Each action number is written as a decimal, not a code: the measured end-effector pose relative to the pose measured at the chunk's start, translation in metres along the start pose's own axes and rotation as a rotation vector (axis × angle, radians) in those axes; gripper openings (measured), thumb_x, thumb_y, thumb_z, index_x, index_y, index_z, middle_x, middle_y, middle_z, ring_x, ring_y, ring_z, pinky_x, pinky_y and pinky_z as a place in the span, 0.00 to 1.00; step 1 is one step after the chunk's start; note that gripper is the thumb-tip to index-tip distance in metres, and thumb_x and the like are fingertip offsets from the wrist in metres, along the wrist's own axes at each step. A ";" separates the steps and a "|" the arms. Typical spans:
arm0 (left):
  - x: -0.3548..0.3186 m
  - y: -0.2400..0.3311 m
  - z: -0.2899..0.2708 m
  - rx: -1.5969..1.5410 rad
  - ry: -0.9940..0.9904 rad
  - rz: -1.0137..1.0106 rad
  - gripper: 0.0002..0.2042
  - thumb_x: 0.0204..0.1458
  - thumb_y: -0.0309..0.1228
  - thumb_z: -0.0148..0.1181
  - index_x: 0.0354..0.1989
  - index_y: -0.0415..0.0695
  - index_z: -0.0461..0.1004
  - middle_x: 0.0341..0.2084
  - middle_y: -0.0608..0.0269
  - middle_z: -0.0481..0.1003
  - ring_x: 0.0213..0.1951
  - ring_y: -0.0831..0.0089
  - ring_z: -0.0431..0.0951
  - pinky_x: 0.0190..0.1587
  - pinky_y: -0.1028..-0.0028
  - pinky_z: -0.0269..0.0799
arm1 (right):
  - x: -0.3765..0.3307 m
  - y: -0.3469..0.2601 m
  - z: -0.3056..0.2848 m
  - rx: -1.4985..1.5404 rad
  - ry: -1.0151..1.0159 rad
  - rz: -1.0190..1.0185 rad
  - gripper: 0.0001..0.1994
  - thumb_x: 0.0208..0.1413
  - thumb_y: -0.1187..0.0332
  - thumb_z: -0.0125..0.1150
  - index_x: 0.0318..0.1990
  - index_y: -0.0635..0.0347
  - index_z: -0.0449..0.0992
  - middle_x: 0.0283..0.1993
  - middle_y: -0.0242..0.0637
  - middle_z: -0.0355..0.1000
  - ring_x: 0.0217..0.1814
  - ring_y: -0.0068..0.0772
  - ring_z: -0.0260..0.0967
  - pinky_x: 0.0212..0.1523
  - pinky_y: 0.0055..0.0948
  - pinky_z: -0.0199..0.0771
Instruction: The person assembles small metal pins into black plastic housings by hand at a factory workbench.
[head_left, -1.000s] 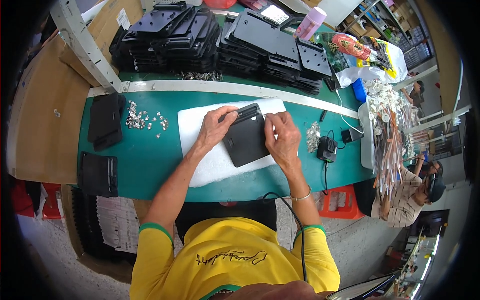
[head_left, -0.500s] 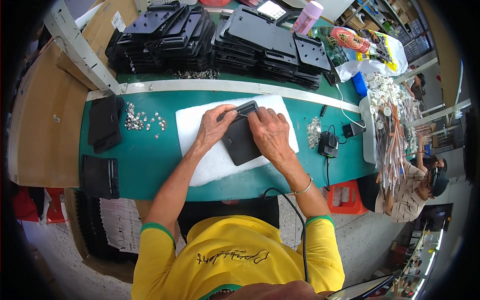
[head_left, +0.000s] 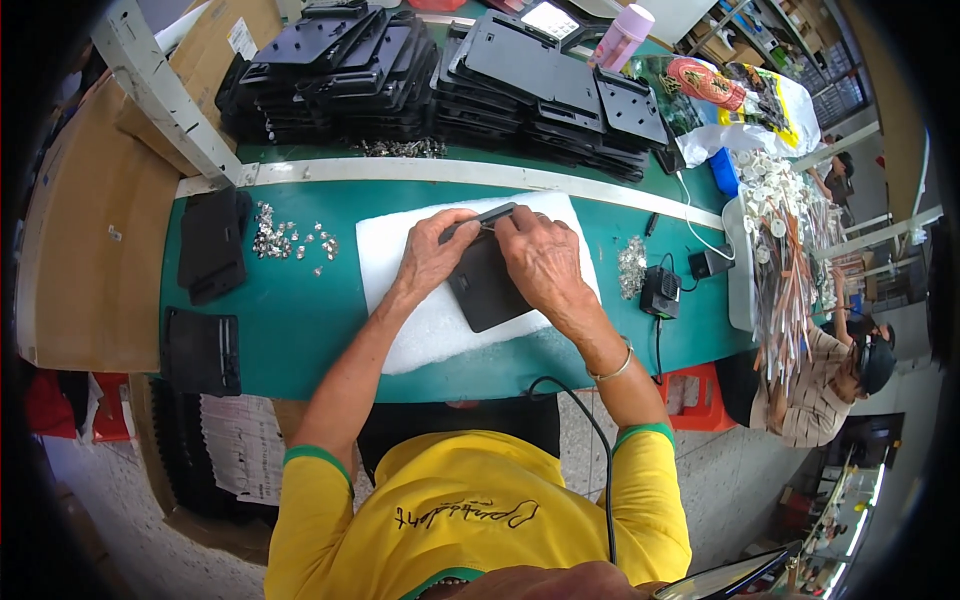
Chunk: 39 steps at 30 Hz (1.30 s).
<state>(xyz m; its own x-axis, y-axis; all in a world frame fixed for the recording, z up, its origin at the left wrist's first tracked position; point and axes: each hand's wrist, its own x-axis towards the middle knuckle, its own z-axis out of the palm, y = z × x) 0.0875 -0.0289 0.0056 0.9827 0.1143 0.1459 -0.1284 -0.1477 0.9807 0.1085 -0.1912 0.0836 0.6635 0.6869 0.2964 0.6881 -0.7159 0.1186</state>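
Observation:
A black plastic panel (head_left: 487, 290) lies slanted on a white foam sheet (head_left: 395, 345). With thumb and fingers, my left hand (head_left: 438, 250) grips its far left corner, next to a raised edge with a slot. My right hand (head_left: 543, 260) is bent over the far right part of the panel, fingers closed and pressed together at the slot. A thin light sliver shows between the two hands; what the right fingertips hold is hidden beneath them.
Small metal parts (head_left: 275, 240) lie left of the foam, small clear parts (head_left: 632, 268) right of it. Black panels (head_left: 213, 250) sit at the left; stacks of panels (head_left: 530, 75) stand behind a white rail (head_left: 400, 172). At right are a black device (head_left: 660, 292) and a full white bin (head_left: 738, 270).
My right fingers have shifted slightly over the panel's far edge, and the edge appears tilted a little more. The whole view has moved slightly. Both hands stay on the panel.

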 end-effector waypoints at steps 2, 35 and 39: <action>0.000 -0.001 -0.001 0.029 -0.001 0.010 0.11 0.57 0.31 0.58 0.43 0.37 0.77 0.31 0.67 0.77 0.34 0.82 0.72 0.39 0.80 0.69 | -0.003 0.001 0.002 0.035 0.020 0.014 0.03 0.45 0.73 0.59 0.28 0.60 0.74 0.30 0.39 0.70 0.33 0.38 0.75 0.31 0.36 0.74; 0.001 0.002 0.000 -0.021 0.036 -0.054 0.10 0.53 0.31 0.60 0.38 0.36 0.79 0.26 0.65 0.77 0.30 0.80 0.74 0.34 0.79 0.70 | -0.007 0.015 0.010 0.086 0.158 -0.105 0.03 0.46 0.71 0.58 0.27 0.56 0.70 0.26 0.35 0.66 0.26 0.35 0.70 0.28 0.32 0.71; 0.001 0.001 0.001 -0.045 0.045 -0.046 0.10 0.53 0.31 0.60 0.38 0.36 0.79 0.27 0.67 0.77 0.30 0.81 0.73 0.34 0.79 0.70 | -0.008 0.017 0.010 0.113 0.143 -0.101 0.03 0.46 0.71 0.58 0.26 0.56 0.70 0.25 0.35 0.66 0.26 0.35 0.70 0.28 0.32 0.71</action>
<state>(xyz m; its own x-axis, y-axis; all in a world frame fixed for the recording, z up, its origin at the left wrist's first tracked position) 0.0886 -0.0296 0.0069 0.9807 0.1645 0.1057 -0.0906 -0.0970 0.9912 0.1177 -0.2074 0.0734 0.5466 0.7237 0.4213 0.7829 -0.6202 0.0496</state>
